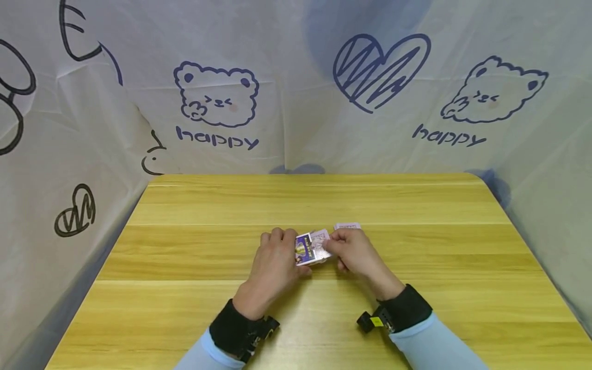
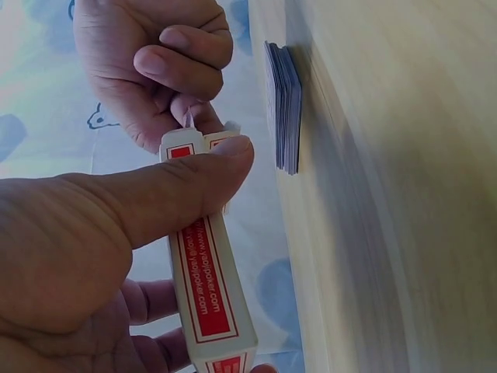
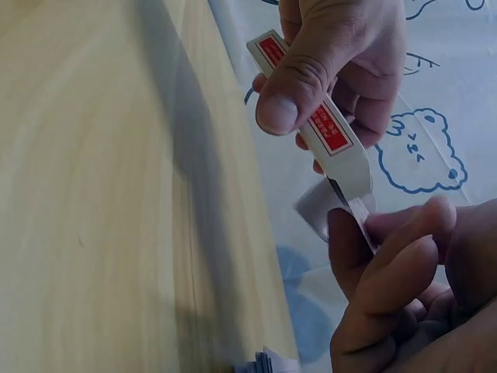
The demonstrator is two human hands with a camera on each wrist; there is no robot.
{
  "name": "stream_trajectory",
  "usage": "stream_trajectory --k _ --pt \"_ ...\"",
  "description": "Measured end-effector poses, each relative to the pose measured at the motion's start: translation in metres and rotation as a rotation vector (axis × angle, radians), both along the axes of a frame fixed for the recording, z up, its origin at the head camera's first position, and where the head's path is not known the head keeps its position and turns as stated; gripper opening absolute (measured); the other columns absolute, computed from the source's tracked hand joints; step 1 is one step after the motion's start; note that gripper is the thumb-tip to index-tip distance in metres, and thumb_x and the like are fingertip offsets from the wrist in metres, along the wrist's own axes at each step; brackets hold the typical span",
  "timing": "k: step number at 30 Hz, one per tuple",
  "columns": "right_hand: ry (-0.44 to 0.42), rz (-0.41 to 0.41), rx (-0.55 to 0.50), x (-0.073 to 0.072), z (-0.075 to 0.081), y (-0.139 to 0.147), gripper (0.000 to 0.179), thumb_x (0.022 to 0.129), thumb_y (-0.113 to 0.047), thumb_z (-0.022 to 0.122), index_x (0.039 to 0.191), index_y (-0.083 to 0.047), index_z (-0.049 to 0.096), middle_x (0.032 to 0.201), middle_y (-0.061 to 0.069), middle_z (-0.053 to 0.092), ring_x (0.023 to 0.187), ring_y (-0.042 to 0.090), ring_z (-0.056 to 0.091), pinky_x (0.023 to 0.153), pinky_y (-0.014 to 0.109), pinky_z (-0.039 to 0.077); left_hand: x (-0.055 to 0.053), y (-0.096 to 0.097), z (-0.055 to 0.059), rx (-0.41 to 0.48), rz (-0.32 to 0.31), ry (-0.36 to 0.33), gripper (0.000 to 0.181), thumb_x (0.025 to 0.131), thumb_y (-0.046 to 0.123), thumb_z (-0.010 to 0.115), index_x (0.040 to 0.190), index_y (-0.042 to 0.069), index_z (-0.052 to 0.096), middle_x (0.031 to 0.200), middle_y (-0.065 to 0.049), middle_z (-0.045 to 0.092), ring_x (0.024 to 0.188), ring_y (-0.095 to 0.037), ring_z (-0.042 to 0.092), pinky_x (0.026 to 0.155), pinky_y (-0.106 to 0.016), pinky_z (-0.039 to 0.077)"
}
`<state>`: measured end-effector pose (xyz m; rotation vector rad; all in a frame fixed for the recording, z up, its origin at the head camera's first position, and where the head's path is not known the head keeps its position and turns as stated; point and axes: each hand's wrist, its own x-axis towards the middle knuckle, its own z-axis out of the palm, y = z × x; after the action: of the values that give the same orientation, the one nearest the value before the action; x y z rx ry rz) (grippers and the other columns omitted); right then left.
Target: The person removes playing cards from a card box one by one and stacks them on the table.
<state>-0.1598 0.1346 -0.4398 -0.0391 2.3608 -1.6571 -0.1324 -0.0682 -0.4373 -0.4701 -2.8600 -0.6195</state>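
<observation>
My left hand (image 1: 276,259) grips a playing card box (image 1: 303,250) over the middle of the table. White sides with red printed panels show on the box (image 2: 208,284) in the left wrist view, the thumb pressed along one narrow side. From the box's open end a few playing cards (image 1: 319,245) stick out to the right. My right hand (image 1: 358,253) pinches these cards between thumb and index finger, its other fingers curled. In the right wrist view an end flap (image 3: 317,208) stands folded out beside the cards. How many cards are inside the box is hidden.
A squared stack of playing cards (image 2: 284,109) lies on the wooden table (image 1: 185,318) just behind my right hand. White cloth (image 1: 296,118) with drawn bears and hearts hangs around the table's back and sides. Both wrists wear black camera straps (image 1: 407,311).
</observation>
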Motion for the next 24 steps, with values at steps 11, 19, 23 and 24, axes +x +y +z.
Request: stream_trajectory --k 11,19,23,24 --pt "0.003 -0.036 -0.032 -0.0014 0.0000 0.0003 0.018 0.100 -0.014 0.068 0.100 0.003 0.069 0.065 0.000 0.055 0.047 0.009 0.043 0.044 0.023 0.036 -0.0017 -0.0001 -0.0013 0.010 0.026 -0.002 0.076 0.065 0.036 0.102 0.117 -0.001 0.062 0.104 -0.018 0.062 0.094 -0.033 0.052 0.076 -0.039 0.048" --pt "-0.040 -0.025 -0.063 -0.0006 -0.0009 -0.0005 0.020 0.099 -0.018 0.070 0.100 0.003 0.072 0.073 0.005 0.064 0.050 0.009 0.043 0.046 0.024 0.038 -0.0032 -0.0009 -0.0021 0.014 0.042 0.015 0.076 0.068 0.036 0.101 0.120 -0.003 0.062 0.106 -0.020 0.062 0.094 -0.034 0.053 0.076 -0.041 0.050" --pt "-0.052 -0.016 -0.065 -0.0007 -0.0015 -0.0002 0.020 0.097 -0.017 0.073 0.097 0.003 0.072 0.066 0.001 0.060 0.048 0.008 0.043 0.046 0.023 0.037 -0.0034 -0.0005 -0.0029 0.017 0.050 0.016 0.075 0.068 0.037 0.101 0.119 -0.002 0.061 0.105 -0.020 0.061 0.094 -0.034 0.052 0.076 -0.040 0.049" --pt "-0.056 -0.013 -0.067 -0.0006 -0.0015 -0.0002 0.020 0.097 -0.017 0.073 0.097 0.003 0.072 0.065 0.000 0.059 0.048 0.008 0.042 0.046 0.023 0.037 -0.0035 -0.0003 -0.0031 0.018 0.053 0.016 0.075 0.068 0.037 0.101 0.118 -0.002 0.061 0.105 -0.020 0.061 0.094 -0.034 0.052 0.075 -0.040 0.049"
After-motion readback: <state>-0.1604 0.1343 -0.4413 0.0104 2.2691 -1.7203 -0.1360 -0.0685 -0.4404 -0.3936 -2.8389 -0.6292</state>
